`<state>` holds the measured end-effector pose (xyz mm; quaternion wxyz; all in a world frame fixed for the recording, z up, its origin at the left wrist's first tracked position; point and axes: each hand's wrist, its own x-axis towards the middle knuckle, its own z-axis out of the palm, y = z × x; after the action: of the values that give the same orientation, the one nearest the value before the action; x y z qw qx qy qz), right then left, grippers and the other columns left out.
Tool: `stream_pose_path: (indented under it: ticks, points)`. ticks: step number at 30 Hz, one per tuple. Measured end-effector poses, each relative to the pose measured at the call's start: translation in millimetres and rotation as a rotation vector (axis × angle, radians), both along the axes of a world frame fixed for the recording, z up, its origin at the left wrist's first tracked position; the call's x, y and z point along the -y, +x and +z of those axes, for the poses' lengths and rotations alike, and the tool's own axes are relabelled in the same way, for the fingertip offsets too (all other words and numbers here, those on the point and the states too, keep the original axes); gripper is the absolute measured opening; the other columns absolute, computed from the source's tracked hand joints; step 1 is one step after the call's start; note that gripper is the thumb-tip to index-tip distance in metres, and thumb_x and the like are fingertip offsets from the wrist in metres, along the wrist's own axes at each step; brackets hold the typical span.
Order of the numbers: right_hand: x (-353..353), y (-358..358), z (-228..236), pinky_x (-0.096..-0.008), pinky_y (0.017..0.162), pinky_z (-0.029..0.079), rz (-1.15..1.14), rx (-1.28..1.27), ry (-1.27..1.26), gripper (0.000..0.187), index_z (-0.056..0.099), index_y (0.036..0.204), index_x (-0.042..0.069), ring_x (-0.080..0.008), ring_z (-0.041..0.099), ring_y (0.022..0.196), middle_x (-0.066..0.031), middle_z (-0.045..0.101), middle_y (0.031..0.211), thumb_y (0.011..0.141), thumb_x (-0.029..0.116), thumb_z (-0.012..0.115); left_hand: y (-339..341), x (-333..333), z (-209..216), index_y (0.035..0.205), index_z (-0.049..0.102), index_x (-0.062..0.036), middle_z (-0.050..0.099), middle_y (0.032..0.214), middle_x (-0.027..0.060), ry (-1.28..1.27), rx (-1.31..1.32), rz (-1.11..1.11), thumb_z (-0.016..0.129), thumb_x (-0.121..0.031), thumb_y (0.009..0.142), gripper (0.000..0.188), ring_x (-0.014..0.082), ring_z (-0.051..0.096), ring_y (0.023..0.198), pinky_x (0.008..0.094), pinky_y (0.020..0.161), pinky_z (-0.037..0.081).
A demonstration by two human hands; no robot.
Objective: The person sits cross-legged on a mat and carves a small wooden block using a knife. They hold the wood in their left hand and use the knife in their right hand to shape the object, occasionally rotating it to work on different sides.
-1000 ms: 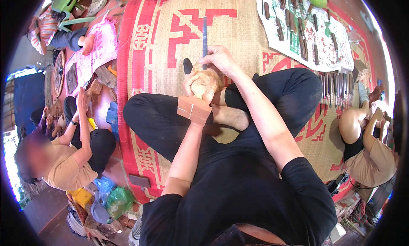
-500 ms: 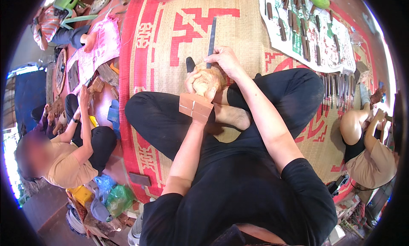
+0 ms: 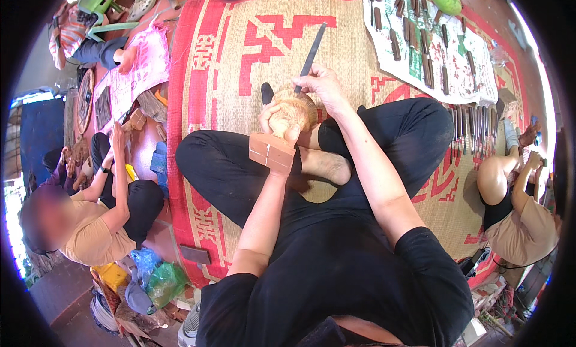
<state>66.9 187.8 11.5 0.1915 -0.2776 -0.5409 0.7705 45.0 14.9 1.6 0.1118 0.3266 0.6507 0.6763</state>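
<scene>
In my lap is a pale wood carving [image 3: 295, 111], rounded and covered with fine cut lines, with a squared reddish-brown block [image 3: 272, 152] at its near end. My left hand [image 3: 269, 116] grips it just beyond the block, fingers wrapped round one side and thumb on the other. A long, flat, dark file [image 3: 313, 49] is pinched in my right hand [image 3: 324, 87] near its lower end. That lower end meets the carving's far side, and the rest slants up and to the right. The exact contact is partly hidden by my fingers.
I sit cross-legged on a red-patterned woven mat [image 3: 222, 77]. At the far right, several wood-handled carving tools lie on a white cloth [image 3: 480, 92], with more in a row [image 3: 474, 128] below. A green fruit [image 3: 447, 0] is beyond. People sit at left and right.
The file has tilted from nearly upright to leaning right. My right hand has shifted slightly right with it, while the carving and its block have moved only a little.
</scene>
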Motion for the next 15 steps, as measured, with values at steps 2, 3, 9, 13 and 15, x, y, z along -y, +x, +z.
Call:
stream_pose_path:
  ticks: [2,3,9,13,15]
  points:
    - [4,2,-3,-0.0243,0.061,0.047,0.031,0.043,0.051,0.009,0.063,0.077,0.001,-0.0112,0.058,0.064,-0.0038,0.063,0.071,0.072,0.006,0.069,1,0,1,0.125,0.039,-0.0080,0.039,0.134,0.0145,0.002,-0.015,0.000,0.065,-0.026,0.083,0.052,0.0254,0.037,0.125,0.0394,0.105,0.031]
    - [6,3,-3,-0.0237,0.062,0.046,0.047,0.065,0.076,0.010,0.064,0.078,0.001,-0.0109,0.058,0.065,-0.0035,0.063,0.072,0.071,0.005,0.070,2,0,3,0.125,0.039,-0.0079,0.039,0.134,0.0146,-0.003,-0.008,0.002,0.064,-0.026,0.083,0.052,0.0255,0.037,0.125,0.0396,0.105,0.030]
    - [1,13,7,-0.0247,0.065,0.046,0.156,0.101,0.097,0.012,0.066,0.081,0.003,-0.0091,0.057,0.070,-0.0031,0.064,0.075,0.070,0.002,0.070,0,2,2,0.125,0.039,-0.0071,0.040,0.133,0.0149,-0.047,-0.038,0.010,0.064,-0.027,0.084,0.053,0.0263,0.039,0.124,0.0408,0.104,0.031]
    - [0,10,-4,-0.0248,0.065,0.046,0.132,0.068,0.021,0.012,0.066,0.082,0.004,-0.0107,0.058,0.070,-0.0031,0.064,0.076,0.071,0.002,0.068,1,1,2,0.125,0.039,-0.0067,0.041,0.132,0.0146,-0.044,-0.037,0.018,0.065,-0.026,0.083,0.053,0.0264,0.040,0.123,0.0412,0.104,0.031]
    - [-1,9,-1,-0.0247,0.065,0.046,0.112,0.094,-0.041,0.011,0.066,0.082,0.004,-0.0110,0.058,0.070,-0.0030,0.064,0.076,0.071,0.003,0.068,0,1,2,0.125,0.039,-0.0068,0.040,0.133,0.0142,-0.047,-0.038,0.007,0.065,-0.026,0.083,0.053,0.0262,0.039,0.123,0.0411,0.104,0.031]
